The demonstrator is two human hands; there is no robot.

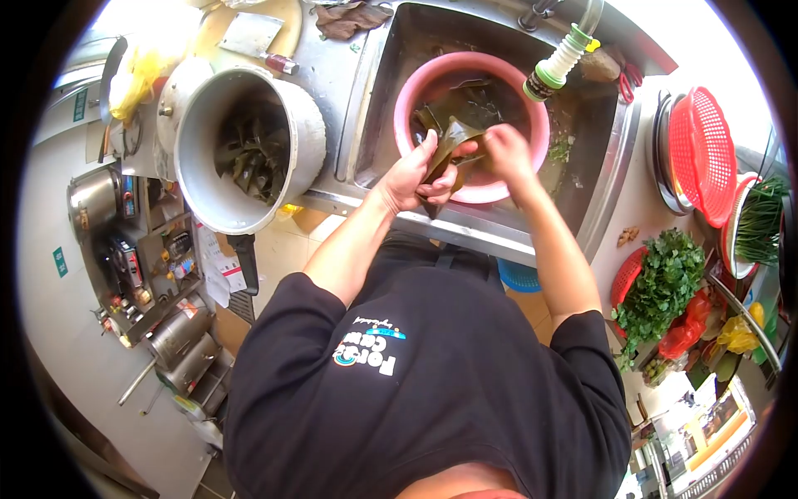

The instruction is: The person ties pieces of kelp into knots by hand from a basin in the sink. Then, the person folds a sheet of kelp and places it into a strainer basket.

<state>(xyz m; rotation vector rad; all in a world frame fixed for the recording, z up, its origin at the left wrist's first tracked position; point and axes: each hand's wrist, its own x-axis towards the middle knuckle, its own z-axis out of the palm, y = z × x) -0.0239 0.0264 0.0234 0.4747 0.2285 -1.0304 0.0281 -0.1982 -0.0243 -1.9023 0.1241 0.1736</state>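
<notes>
My left hand (409, 176) is closed around a folded bundle of broad, wet, olive-brown leaves (453, 140), which look like bamboo leaves. It is above the near-left rim of a pink basin (402, 108). My right hand (509, 154) is at the basin's right side, close to the leaves' upper end. Motion blurs its fingers, but they look curled; whether they pinch a leaf or something thin is unclear. More dark leaves (474, 87) lie in cloudy water inside the basin. The basin stands in a steel sink (378, 91).
A tall metal pot (193, 179) with dark leafy bundles inside stands left of the sink. Behind it, a cleaver (252, 33) lies on a round board (287, 18). A faucet hose (561, 62) hangs over the basin. Red baskets (705, 154) and leafy greens (665, 283) are at right.
</notes>
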